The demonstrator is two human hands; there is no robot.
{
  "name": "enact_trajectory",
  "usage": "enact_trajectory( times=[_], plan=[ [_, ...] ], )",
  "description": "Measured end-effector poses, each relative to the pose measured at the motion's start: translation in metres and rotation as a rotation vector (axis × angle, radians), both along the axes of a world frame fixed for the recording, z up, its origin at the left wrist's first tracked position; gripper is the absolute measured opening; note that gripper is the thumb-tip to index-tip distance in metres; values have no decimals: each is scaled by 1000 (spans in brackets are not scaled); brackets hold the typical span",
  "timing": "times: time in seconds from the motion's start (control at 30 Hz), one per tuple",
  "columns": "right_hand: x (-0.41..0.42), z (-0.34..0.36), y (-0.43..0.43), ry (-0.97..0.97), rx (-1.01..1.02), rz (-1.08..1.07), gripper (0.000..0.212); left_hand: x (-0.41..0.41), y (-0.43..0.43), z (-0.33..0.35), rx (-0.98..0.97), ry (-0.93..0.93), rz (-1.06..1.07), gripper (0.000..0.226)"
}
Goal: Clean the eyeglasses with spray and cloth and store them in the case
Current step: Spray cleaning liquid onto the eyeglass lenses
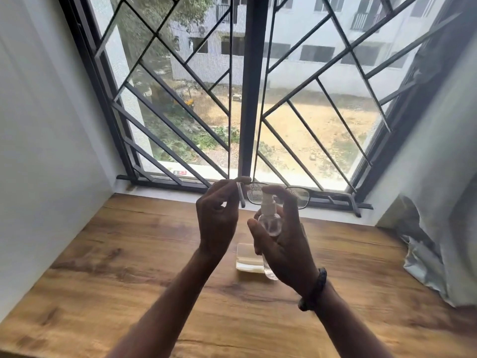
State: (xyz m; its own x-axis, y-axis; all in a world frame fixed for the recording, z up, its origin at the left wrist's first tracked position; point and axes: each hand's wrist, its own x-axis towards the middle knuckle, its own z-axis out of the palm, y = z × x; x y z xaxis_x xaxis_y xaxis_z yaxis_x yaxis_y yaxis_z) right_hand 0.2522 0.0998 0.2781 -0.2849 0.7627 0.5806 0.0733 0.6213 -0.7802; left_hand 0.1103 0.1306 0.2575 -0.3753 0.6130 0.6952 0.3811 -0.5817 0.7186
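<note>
Clear plastic fills your right fingers (280, 190): they curl round a small spray bottle (271, 224), the forefinger lying over its white pump head, the thumb along the bottle's side. I can make out no label or lettering on the bottle's see-through wall. Your left fingers (232, 183) pinch the eyeglasses (302, 197) at the near hinge, with one pale temple arm hanging down across the left hand (216, 215). The dark thin frame is held level, just behind the pump head, and the lens nearer your left hand looks speckled. Both are up in the air, above the wooden table (129, 254).

On your right wrist sits a dark beaded bracelet (313, 289). Below the right hand (286, 246), a pale flat rectangular thing (246, 257) lies on the table; case or cloth, I cannot tell. Beyond stands a window grille (180, 140), with a small red object (180, 172) on the outer ledge, too small to read. To your right hangs a grey curtain (438, 202).
</note>
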Motion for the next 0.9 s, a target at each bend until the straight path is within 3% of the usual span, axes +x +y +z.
enact_trajectory(
  times=[0.57,0.9],
  plan=[
    [24,-15,-10,124,-82,-33,56,-4,0,2,15,-2,27,17],
    [37,-13,-5,74,-21,-62,49,-1,1,0,0,-2,41,20]
  ],
)
